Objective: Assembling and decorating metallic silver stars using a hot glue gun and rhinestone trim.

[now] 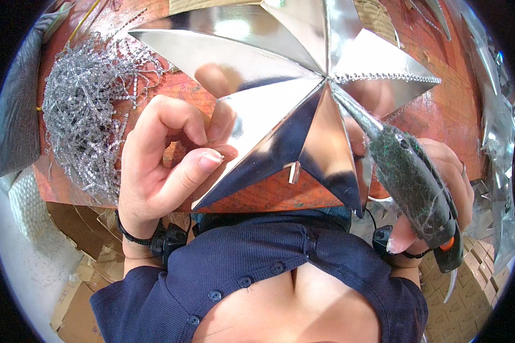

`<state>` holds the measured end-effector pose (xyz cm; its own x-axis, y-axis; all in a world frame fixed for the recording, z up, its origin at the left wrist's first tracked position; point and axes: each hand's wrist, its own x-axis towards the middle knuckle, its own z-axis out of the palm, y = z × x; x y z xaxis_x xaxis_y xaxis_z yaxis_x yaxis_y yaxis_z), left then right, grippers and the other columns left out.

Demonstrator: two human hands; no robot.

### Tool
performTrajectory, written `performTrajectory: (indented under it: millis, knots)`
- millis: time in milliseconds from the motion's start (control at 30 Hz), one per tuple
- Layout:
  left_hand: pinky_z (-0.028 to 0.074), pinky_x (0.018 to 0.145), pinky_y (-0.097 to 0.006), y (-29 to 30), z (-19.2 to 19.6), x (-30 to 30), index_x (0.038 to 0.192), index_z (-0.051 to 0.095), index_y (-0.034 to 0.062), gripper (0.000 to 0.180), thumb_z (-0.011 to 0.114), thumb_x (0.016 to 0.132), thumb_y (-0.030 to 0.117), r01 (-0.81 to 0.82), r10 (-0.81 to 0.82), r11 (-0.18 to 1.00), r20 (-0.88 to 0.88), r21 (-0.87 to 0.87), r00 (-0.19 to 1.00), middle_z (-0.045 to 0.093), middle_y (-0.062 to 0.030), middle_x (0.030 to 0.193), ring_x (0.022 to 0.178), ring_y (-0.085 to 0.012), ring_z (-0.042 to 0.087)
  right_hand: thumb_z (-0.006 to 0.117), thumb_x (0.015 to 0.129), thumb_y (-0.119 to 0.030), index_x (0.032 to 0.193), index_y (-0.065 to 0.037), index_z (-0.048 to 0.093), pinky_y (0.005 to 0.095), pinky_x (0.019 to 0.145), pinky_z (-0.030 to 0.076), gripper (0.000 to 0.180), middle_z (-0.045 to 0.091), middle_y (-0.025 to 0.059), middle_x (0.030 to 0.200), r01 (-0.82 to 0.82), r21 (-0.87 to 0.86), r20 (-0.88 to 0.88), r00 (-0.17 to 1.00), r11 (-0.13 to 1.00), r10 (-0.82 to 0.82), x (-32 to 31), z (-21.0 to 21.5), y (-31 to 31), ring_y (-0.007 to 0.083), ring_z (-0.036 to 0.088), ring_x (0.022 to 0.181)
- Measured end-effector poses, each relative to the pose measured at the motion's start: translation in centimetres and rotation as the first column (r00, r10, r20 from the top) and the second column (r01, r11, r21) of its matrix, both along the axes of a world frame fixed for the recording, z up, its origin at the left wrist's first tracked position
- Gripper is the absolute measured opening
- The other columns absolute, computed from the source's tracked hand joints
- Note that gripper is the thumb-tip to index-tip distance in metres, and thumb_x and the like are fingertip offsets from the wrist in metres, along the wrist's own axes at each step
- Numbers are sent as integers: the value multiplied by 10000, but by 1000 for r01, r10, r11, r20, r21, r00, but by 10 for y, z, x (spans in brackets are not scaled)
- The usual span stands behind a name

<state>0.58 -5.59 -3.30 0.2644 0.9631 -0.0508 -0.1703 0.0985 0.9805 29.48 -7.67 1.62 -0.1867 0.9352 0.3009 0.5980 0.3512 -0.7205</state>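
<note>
A mirror-bright silver star (269, 128) with raised, folded points lies in front of me. Silver bead trim (392, 77) runs along the ridge of its right point. My right hand (449, 166) is wrapped round a dark, worn glue gun (409, 180), whose nozzle points at a ridge just below the star's middle. Beside the star's lower left point is my left hand (169, 154), fingers curled with a gap between thumb and forefinger. Those two tips are at the shiny face, where they are mirrored; no held thing shows between them. A small metal tab (294, 172) stands at the star's lower notch.
A tangled heap of silver bead strands (86, 114) sits on the red table (269, 194) to the left. Dark grey cloth (14, 108) hangs at the far left. Clear plastic wrapping (495, 137) lies along the right side. Cardboard (377, 20) shows behind the star.
</note>
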Motion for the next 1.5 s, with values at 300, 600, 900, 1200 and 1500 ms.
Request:
performTrajectory:
  millis: [300, 600, 900, 1200, 1500]
  knots:
    - [526, 778, -287, 2, -1, -1, 900, 450, 3, 164, 599, 833, 13, 33, -33, 999, 13, 16, 999, 533, -78, 877, 832, -144, 596, 708, 680, -213, 906, -15, 621, 346, 822, 487, 312, 635, 112, 921, -4, -155, 4, 1000, 988, 5, 5, 12, -1, 238, 621, 860]
    - [527, 762, -281, 2, 0, 0, 862, 458, 7, 166, 616, 834, 50, 18, -17, 999, -34, 32, 999, 552, -80, 840, 802, -126, 582, 763, 575, -276, 841, -15, 609, 298, 743, 475, 403, 611, 80, 818, -133, -78, 30, 990, 988, 136, 0, 14, 15, 199, 608, 774]
    - [528, 752, -279, 0, -3, -1, 852, 469, 11, 149, 610, 840, 59, 36, -33, 997, -56, 62, 998, 554, -73, 831, 799, -122, 581, 817, 388, -413, 773, 2, 606, 294, 613, 464, 605, 590, 87, 697, -170, -57, 133, 975, 984, 176, -6, 22, 18, 215, 597, 642]
    - [520, 783, -292, 11, -6, -3, 865, 459, 12, 145, 561, 881, 114, 78, -75, 994, -40, 77, 996, 534, -75, 841, 824, -115, 539, 722, 573, -533, 817, 8, 597, 355, 721, 487, 607, 624, 115, 780, -89, 45, 75, 993, 995, 86, 3, 0, 14, 242, 618, 741]
    - [444, 754, -335, 19, -11, -21, 861, 493, 47, 214, 501, 902, 256, 253, -117, 924, -419, 287, 900, 529, -105, 828, 797, -213, 531, 592, 691, -694, 985, 49, 627, 482, 888, 454, 800, 650, 171, 980, 100, 54, -229, 970, 994, -85, 79, -6, -12, 342, 613, 958]
